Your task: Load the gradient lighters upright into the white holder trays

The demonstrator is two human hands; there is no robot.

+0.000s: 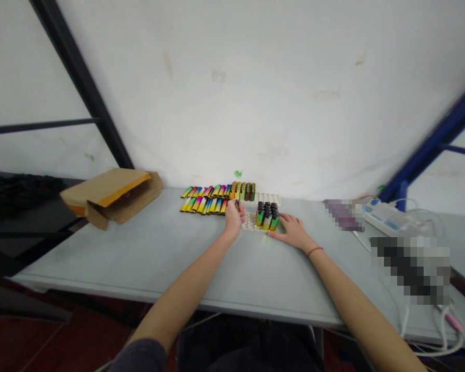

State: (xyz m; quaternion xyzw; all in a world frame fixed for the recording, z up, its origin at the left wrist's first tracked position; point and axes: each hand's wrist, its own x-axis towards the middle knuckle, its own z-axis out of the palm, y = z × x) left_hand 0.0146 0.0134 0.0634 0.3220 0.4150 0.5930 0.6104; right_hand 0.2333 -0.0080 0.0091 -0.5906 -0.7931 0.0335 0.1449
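My left hand [234, 218] is closed around a lighter [237, 204], its dark top poking out above my fist. Just right of it lies a white tray [250, 223] with rows of holes; its left part shows bare holes. Black-topped lighters [267, 216] with green and yellow bodies stand upright in its right part. My right hand [292, 231] rests with fingers apart at the tray's right side, thumb by the front corner. Left of my left hand, shiny multicoloured lighters [201, 205] lie in two rows.
Behind my left hand stands a block of upright yellow, green and brown cylinders [243, 191], with another white holed tray [268, 198] beside it. An opened cardboard box [112, 194] lies at left. A white power strip [387, 217] and cables are at right.
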